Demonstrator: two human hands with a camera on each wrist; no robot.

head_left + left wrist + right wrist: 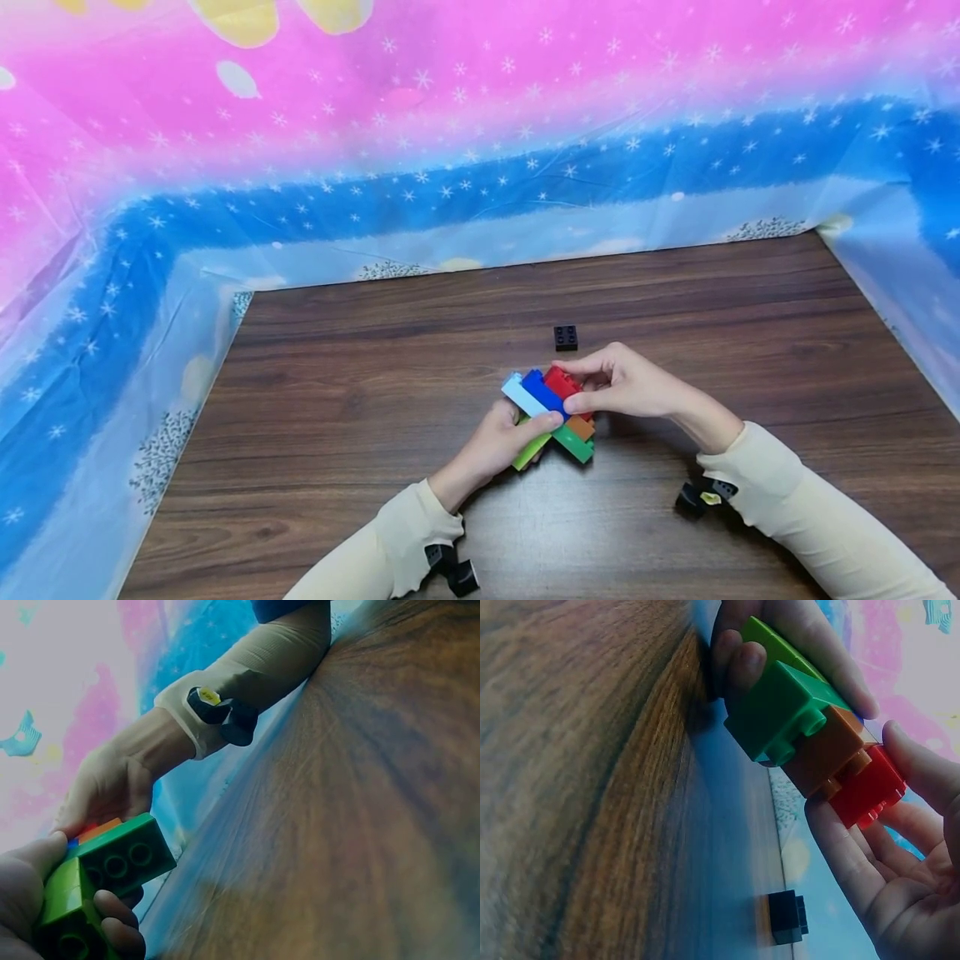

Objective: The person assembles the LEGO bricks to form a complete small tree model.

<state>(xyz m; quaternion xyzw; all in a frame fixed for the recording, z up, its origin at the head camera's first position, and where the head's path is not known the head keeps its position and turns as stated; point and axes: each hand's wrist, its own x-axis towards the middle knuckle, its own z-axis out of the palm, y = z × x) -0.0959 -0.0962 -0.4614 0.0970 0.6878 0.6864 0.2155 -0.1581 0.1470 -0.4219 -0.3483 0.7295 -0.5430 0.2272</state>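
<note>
Both hands hold a stack of joined toy building bricks above the table. My left hand [497, 443] grips it from the lower left, thumb across the front, by the lime green brick [531, 439]. From the upper right my right hand [628, 385] pinches the red brick [561, 382] between thumb and fingers. A light blue brick [524, 395] and a dark blue brick [542, 392] lie beside the red one. Below them an orange brick [823, 754] and a green brick [784, 712] show in the right wrist view. Part of the stack is hidden behind the fingers.
A loose black brick [566, 337] sits on the brown wooden table [360, 367], just beyond the hands. Patterned pink and blue cloth [480, 150] stands along the table's back and sides. Each sleeve cuff carries a small black device [452, 570].
</note>
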